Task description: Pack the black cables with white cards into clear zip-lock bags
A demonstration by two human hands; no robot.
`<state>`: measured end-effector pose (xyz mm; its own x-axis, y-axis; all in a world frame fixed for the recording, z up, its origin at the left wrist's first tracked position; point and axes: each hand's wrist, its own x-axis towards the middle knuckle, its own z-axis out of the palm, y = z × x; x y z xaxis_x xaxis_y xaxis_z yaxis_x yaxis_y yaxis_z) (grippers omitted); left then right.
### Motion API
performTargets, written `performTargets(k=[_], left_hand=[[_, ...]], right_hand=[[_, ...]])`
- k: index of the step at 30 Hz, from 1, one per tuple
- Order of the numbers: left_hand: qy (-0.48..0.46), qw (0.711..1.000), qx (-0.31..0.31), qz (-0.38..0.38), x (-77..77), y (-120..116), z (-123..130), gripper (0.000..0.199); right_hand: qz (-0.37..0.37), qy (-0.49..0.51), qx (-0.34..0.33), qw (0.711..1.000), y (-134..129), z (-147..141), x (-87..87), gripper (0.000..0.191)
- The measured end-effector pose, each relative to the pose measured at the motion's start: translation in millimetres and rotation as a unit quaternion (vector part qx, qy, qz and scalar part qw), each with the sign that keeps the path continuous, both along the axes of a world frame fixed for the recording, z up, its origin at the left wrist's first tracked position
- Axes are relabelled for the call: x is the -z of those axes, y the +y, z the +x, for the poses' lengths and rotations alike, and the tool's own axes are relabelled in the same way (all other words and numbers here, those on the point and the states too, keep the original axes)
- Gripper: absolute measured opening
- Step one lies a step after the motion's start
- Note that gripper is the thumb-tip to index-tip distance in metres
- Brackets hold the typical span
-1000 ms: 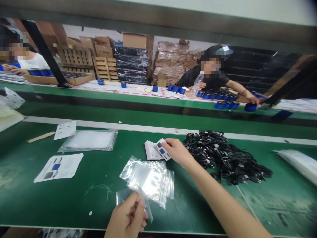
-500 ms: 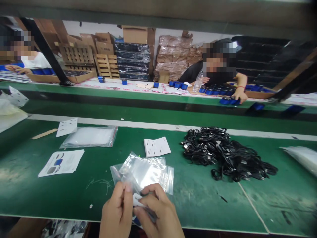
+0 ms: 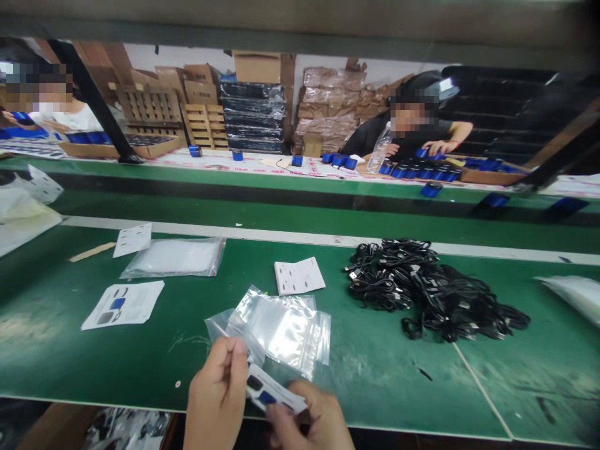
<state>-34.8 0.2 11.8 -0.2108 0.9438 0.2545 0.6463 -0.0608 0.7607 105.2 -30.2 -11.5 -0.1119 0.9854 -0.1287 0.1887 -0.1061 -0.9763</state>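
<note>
My left hand [image 3: 218, 387] pinches a clear plastic bag [image 3: 229, 328] near the front edge of the green bench. Beside it, my right hand [image 3: 312, 419] grips a folded printed leaflet [image 3: 272, 390] with dark and blue pictures on it. The leaflet's left end is close to the fingers of my left hand; whether it is inside the bag I cannot tell. Just beyond my hands lies a pile of clear zip bags [image 3: 281, 325]. A small stack of folded white leaflets [image 3: 300, 276] sits behind that pile.
Bundled black USB cables [image 3: 422, 287] lie heaped on the right. To the left are printed sheets [image 3: 122, 305] and a filled plastic bag [image 3: 173, 257]. A box of wrapped items [image 3: 126, 428] stands below the bench edge. Across the bench, two people handle blue objects [image 3: 417, 170].
My right hand has moved slightly down and right, and more of the printed leaflet shows. The left hand keeps its pinch on the bag. Across the bench, a co-worker's hand has moved up.
</note>
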Motion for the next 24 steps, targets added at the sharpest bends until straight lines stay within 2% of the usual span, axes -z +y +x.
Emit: performTargets(k=[1,3,4,6,8,11,13,18,21,24], left_hand=[[-0.007,1.000,0.006,-0.009,0.7,-1.1,0.6,0.030],[-0.010,1.000,0.018,-0.020,1.2,-3.6,1.5,0.028],[-0.002,0.999,0.030,-0.017,0.9,-5.0,1.9,0.026],[0.031,0.997,0.070,0.000,-0.8,-7.7,2.3,0.023],[0.081,0.992,0.096,0.030,-2.8,-9.9,2.5,0.022],[0.163,0.978,0.104,0.083,-2.7,-11.9,3.9,0.024],[0.199,0.966,0.126,0.110,1.0,-12.6,6.1,0.027],[0.226,0.944,0.189,0.147,12.4,-13.5,12.5,0.028],[0.241,0.941,0.186,0.150,11.4,-12.8,11.7,0.025],[0.244,0.936,0.185,0.174,10.4,-12.1,9.6,0.023]], right_hand=[[0.090,-0.056,0.022,0.994,1.1,3.3,-2.6,0.021],[0.256,-0.127,0.062,0.956,2.3,8.1,-7.9,0.021],[0.312,-0.144,0.072,0.936,2.5,9.4,-10.1,0.019],[0.374,-0.176,0.072,0.908,2.6,10.8,-12.9,0.014],[0.399,-0.231,0.052,0.886,2.5,11.6,-13.4,0.012],[0.409,-0.335,0.016,0.849,2.2,13.7,-11.4,0.018],[0.388,-0.372,0.001,0.843,2.6,15.4,-10.3,0.023],[0.271,-0.369,-0.033,0.888,9.5,21.9,-18.1,0.020],[0.204,-0.297,-0.111,0.926,14.4,28.2,-30.4,0.018],[0.154,-0.271,-0.190,0.931,15.6,32.2,-40.9,0.021]])
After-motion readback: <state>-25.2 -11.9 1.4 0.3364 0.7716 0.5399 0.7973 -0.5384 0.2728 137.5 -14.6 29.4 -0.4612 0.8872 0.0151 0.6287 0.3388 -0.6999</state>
